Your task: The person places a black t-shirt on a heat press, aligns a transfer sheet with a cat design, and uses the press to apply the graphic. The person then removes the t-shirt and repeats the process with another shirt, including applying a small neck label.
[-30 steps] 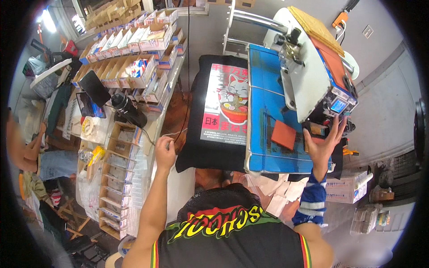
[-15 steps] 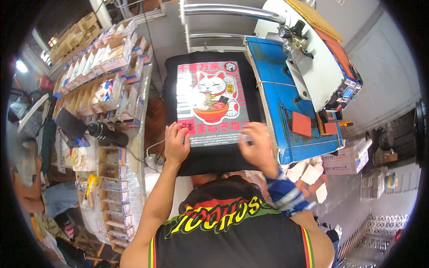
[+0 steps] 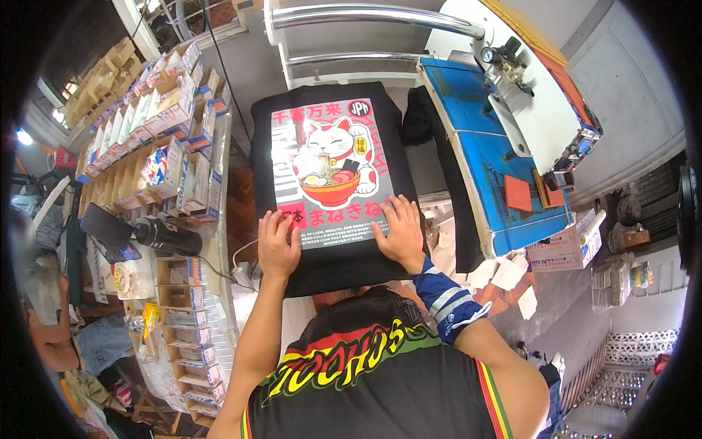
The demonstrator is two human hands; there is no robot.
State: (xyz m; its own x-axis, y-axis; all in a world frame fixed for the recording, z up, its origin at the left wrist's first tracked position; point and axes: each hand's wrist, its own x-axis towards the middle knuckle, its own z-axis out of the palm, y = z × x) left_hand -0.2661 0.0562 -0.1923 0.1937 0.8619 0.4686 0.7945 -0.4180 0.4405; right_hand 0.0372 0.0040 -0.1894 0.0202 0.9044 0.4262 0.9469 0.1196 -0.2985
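Note:
A black T-shirt [image 3: 329, 272] is spread over a flat platen in front of me. On it lies a glossy, clear-edged transfer sheet with a cat-and-noodle-bowl print [image 3: 330, 192] in pink, white and grey. My left hand [image 3: 279, 240] rests at the sheet's lower left corner, fingers stretched out over its edge. At the lower right corner, my right hand [image 3: 398, 230] lies flat with its fingers spread. Neither hand holds anything. A blue wristband or cloth [image 3: 447, 301] with pale stripes wraps my right forearm.
To the right stands a heat press [image 3: 526, 91] beside a blue-covered platen [image 3: 468, 139], with black fabric [image 3: 442, 161] along its near side. Cardboard bins [image 3: 146, 175] and a black bottle [image 3: 168, 238] fill the left shelf. Paper scraps [image 3: 504, 274] litter the floor.
My right hand, blurred and raised before, now lies flat on the sheet's lower right corner. Black fabric now shows along the blue platen. The view has shifted slightly.

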